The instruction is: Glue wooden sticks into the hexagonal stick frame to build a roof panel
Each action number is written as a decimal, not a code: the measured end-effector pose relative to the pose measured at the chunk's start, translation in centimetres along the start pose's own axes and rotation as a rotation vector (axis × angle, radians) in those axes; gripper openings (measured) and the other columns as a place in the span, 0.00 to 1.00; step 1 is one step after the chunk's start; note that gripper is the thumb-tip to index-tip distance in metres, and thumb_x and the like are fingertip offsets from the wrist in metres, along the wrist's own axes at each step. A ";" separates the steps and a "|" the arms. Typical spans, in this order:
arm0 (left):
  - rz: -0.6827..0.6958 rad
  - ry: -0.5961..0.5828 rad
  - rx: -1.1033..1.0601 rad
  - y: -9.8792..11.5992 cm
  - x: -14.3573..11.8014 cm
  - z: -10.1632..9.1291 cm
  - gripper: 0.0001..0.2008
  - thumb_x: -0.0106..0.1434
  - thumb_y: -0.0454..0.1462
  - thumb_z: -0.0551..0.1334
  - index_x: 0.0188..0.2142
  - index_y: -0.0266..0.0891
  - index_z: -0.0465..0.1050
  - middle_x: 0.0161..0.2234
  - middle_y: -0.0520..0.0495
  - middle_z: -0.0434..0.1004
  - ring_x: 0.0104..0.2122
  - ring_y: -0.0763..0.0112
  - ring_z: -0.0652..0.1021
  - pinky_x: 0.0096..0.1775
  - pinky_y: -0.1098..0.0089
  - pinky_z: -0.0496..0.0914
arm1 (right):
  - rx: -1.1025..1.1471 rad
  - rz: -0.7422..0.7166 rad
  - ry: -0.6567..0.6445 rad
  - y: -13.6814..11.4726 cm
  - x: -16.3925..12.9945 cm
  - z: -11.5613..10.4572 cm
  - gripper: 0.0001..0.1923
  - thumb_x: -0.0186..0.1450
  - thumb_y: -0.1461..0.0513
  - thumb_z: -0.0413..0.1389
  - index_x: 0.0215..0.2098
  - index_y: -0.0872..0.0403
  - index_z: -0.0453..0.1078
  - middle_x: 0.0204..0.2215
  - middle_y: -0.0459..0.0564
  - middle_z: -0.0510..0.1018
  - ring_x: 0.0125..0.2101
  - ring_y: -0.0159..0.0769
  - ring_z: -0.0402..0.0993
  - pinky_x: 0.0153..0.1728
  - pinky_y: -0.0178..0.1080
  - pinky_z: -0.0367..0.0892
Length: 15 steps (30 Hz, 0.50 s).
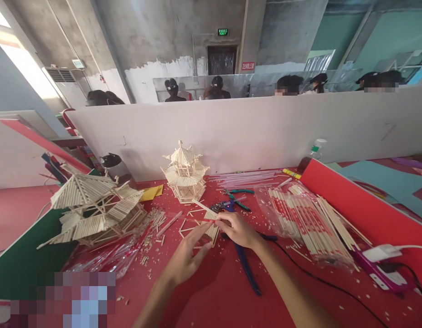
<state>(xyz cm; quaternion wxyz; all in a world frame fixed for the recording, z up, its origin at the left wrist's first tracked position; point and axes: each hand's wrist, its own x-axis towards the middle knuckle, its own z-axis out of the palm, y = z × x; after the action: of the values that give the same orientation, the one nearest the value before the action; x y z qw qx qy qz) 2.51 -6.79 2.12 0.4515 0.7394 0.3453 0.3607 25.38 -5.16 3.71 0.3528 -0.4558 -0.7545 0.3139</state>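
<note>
My right hand [238, 228] is closed, its fingertips pinched at the end of a pale wooden stick [203, 208] that slants up and left. Under the fingertips lies a small panel of wooden sticks set side by side [211, 233], partly covered by both hands. My left hand [188, 255] has its fingers stretched out toward the panel, the thumb held apart, with the fingertips meeting the right hand's. Left of the panel is a thin stick frame [185, 228]. Blue-handled pliers [247, 269] lie below my right hand, partly hidden by it.
A stick pagoda [184, 175] stands behind the hands; a larger stick pavilion [95, 209] is at left. Green-handled pliers [240, 198], bagged sticks [306, 223], clear glue sticks [245, 179] and a purple power strip [382, 273] lie around. A white partition [231, 132] closes the back.
</note>
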 end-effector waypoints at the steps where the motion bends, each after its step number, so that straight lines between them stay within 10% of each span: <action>1: 0.002 0.005 0.007 0.1 0.0 -0.1 0.26 0.67 0.42 0.65 0.65 0.52 0.71 0.59 0.38 0.77 0.46 0.55 0.81 0.52 0.56 0.74 | 0.003 -0.005 0.000 0.0 0.0 0.1 0.23 0.76 0.48 0.49 0.33 0.53 0.73 0.29 0.45 0.76 0.30 0.35 0.70 0.33 0.34 0.60; 7: -0.049 0.185 -0.040 0.1 -0.8 -0.7 0.26 0.68 0.43 0.64 0.65 0.49 0.70 0.48 0.41 0.82 0.47 0.56 0.81 0.54 0.57 0.72 | -0.024 0.003 0.111 0.8 0.2 -0.6 0.21 0.75 0.47 0.50 0.40 0.54 0.75 0.34 0.48 0.79 0.34 0.37 0.73 0.36 0.35 0.64; 15: -0.185 0.623 -0.186 -1.7 -4.2 -0.9 0.30 0.59 0.44 0.73 0.61 0.52 0.73 0.62 0.42 0.72 0.42 0.64 0.81 0.47 0.62 0.75 | -0.154 0.066 0.229 2.9 0.3 -2.5 0.20 0.75 0.50 0.48 0.40 0.54 0.74 0.30 0.46 0.78 0.27 0.34 0.69 0.30 0.35 0.61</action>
<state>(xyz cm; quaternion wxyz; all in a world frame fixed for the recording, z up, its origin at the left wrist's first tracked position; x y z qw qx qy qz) -0.66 -9.31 -0.05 0.4206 0.5151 0.4979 0.5568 28.68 -3.42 2.85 0.3900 -0.5390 -0.7157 0.2127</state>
